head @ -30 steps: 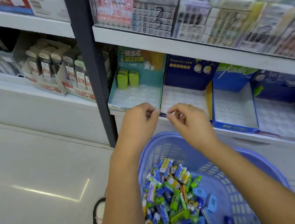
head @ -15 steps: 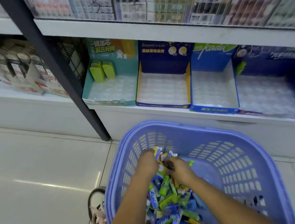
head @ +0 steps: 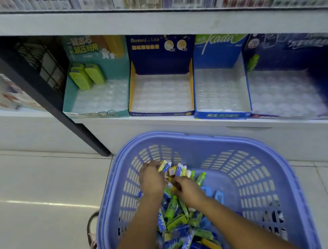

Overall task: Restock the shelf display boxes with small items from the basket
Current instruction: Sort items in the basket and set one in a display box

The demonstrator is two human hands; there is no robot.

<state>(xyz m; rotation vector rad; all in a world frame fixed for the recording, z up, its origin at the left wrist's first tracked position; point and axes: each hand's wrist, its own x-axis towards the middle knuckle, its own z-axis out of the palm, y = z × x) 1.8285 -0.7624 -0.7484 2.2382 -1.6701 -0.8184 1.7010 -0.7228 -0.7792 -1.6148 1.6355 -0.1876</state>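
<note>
Reaching into the purple basket [head: 271,151], I log left hand [head: 151,180] and right hand [head: 188,189], fingers curled round small items [head: 176,220]; basket's right half roomy. Beyond, shelf display boxes [head: 158,64], low-fronted, mostly bare inside: labels "Gaspard", "Lisa", "kada".

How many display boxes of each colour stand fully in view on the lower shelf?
Teal cardboard display box: 1
Dark navy cardboard display boxes: 2
Bright blue cardboard display box: 1
Total: 4

Shop: stocked shelves [head: 168,23], display boxes [head: 161,96].
</note>
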